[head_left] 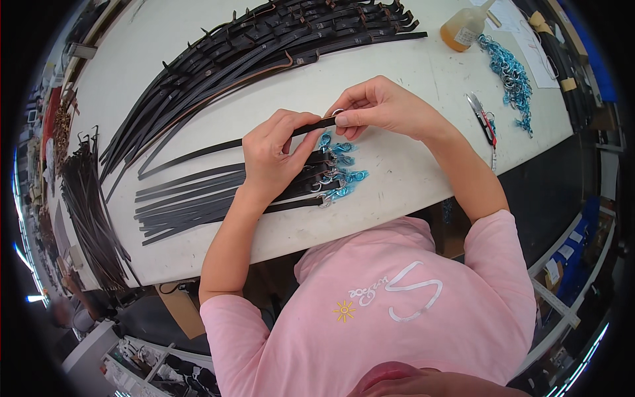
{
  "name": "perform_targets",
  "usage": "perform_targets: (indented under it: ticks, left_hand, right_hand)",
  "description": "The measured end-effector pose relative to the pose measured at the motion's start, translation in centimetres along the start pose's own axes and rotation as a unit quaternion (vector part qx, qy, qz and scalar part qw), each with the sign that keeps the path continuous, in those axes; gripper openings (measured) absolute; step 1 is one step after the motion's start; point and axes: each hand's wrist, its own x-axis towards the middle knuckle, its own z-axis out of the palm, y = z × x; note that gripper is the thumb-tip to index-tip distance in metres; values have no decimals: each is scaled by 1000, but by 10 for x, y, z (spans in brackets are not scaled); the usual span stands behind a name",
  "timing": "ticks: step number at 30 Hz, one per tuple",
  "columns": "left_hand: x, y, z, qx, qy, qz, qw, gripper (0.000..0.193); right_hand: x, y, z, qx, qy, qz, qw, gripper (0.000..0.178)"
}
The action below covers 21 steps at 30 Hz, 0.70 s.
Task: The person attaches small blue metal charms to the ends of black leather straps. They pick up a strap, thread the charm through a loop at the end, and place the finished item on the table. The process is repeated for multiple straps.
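A long black strap runs from the left up to both hands, held above the white table. My left hand pinches it a little short of its end. At the end itself, my right hand grips the strap, with a silver metal ring showing by the thumb. Below the hands lie several finished-looking black straps side by side, with silver rings and blue-wrapped metal clasps at their right ends. My left forearm covers part of these straps.
A large heap of black straps fills the table's far side; another bundle hangs at the left edge. At right are a glue bottle, a pile of blue-wrapped metal clasps and red-black snips.
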Motion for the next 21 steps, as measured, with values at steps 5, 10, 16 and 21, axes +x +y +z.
perform_targets:
  ticks: [5, 10, 16, 21]
  left_hand:
    - [-1, -1, -1, -1, -4, -8, 1000, 19]
    - [0, 0, 0, -2, -3, -8, 1000, 19]
    - [-1, 1, 1, 1, -3, 14, 1000, 20]
    - [-2, 4, 2, 13, -21, 20, 1000, 21]
  right_hand:
    - [0, -1, 1, 9, -5, 5, 1000, 26]
    - [0, 0, 0, 4, -16, 6, 1000, 26]
    - [1, 3, 1, 3, -36, 2, 999, 24]
    - [8, 6, 11, 7, -67, 10, 998, 22]
